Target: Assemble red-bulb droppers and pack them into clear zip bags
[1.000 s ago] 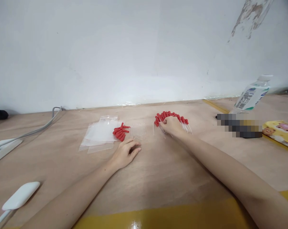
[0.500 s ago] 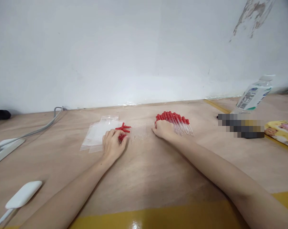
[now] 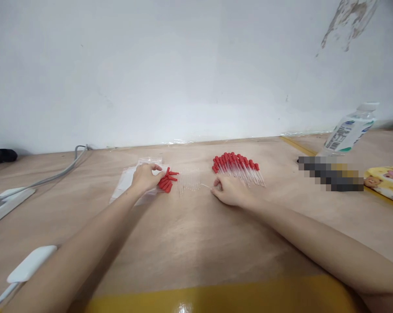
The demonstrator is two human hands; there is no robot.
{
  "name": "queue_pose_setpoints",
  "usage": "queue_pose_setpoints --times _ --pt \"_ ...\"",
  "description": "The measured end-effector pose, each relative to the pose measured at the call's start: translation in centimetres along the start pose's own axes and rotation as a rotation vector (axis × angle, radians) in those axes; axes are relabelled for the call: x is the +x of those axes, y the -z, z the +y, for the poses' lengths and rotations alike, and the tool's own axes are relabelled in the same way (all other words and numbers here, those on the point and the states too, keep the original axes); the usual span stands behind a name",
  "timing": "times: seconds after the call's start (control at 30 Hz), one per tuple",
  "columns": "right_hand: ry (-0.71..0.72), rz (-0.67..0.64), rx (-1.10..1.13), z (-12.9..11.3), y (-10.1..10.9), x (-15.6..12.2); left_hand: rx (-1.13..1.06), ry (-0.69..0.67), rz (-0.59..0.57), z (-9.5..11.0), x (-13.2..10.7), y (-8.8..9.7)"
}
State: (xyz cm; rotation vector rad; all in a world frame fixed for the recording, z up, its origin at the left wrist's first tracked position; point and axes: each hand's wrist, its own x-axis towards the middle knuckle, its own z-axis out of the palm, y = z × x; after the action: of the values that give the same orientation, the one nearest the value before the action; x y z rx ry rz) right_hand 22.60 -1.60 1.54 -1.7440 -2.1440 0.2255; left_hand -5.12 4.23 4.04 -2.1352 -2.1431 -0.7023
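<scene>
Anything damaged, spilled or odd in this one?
The white wall has a ragged brownish patch at upper right, where its surface looks scraped or peeled. A dark object near the bottle is pixelated. No spill is visible.

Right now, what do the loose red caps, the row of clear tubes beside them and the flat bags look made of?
Loose red caps: probably rubber or soft plastic; opaque, evenly red.
Row of clear tubes: glass or clear plastic, can't tell which; smooth-looking, tabletop colour shows through.
Flat bags: likely thin plastic film; translucent, slightly glossy, overlapping edges visible.
</scene>
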Motion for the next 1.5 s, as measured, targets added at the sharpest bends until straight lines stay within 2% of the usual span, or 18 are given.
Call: queue_pose_setpoints --times 0.1,0.23,0.3,0.37,0.43,0.5,0.53,0.57,0.63,0.7,0.8,0.9,1.03,1.17,1.33,1.5 --pt "-0.006 0.048 0.014 -0.1 -0.6 -0.1 0.027 0.070 -0.099 0.7 1.9 -0.6" --pt "0.007 0.053 0.006 -0.1 -1.1 -0.1 0.005 0.135 -0.153 1.2 3.5 -1.7" --pt "0.019 0.063 -0.014 -0.1 -1.3 -0.1 -0.015 0.142 -0.160 1.3 3.8 -1.8" --pt "0.036 0.088 -0.049 -0.1 -1.5 -0.2 -0.032 0.136 -0.115 1.4 3.6 -1.4" --pt "0.065 0.135 -0.079 0.0 -1.7 -0.5 -0.046 0.110 -0.023 1.7 2.8 -0.7" --pt "0.124 0.213 -0.077 0.1 -1.7 -0.8 -0.099 0.029 0.078 2.2 1.1 0.0" --pt "0.158 0.252 -0.056 0.2 -1.7 -1.0 -0.196 -0.078 0.153 2.5 0.0 0.2" --pt "0.190 0.280 -0.020 0.2 -1.7 -1.1 -0.306 -0.191 0.159 2.9 -1.3 0.2" --pt "0.232 0.296 0.076 0.4 -1.7 -1.4 -0.464 -0.320 0.051 3.6 -4.1 -0.2" --pt "0.259 0.286 0.167 0.5 -1.9 -1.6 -0.562 -0.381 -0.076 4.1 -6.5 -1.2" --pt "0.326 0.292 0.247 0.6 -2.5 -1.8 -0.677 -0.373 -0.138 4.2 -8.6 -3.1" --pt "0.450 0.300 0.249 0.7 -3.1 -2.1 -0.666 -0.365 -0.150 3.9 -9.0 -4.3" --pt "0.576 0.307 0.188 0.7 -3.1 -2.3 -0.556 -0.440 -0.118 3.9 -8.7 -4.2" --pt "0.591 0.330 0.159 0.6 -2.9 -2.3 -0.556 -0.482 -0.106 4.3 -8.9 -3.7" --pt "0.595 0.261 0.140 0.5 -2.8 -2.2 -0.570 -0.505 -0.120 4.5 -9.0 -3.6" --pt "0.620 0.242 0.235 0.4 -2.7 -2.0 -0.547 -0.518 -0.111 4.5 -8.9 -3.5"
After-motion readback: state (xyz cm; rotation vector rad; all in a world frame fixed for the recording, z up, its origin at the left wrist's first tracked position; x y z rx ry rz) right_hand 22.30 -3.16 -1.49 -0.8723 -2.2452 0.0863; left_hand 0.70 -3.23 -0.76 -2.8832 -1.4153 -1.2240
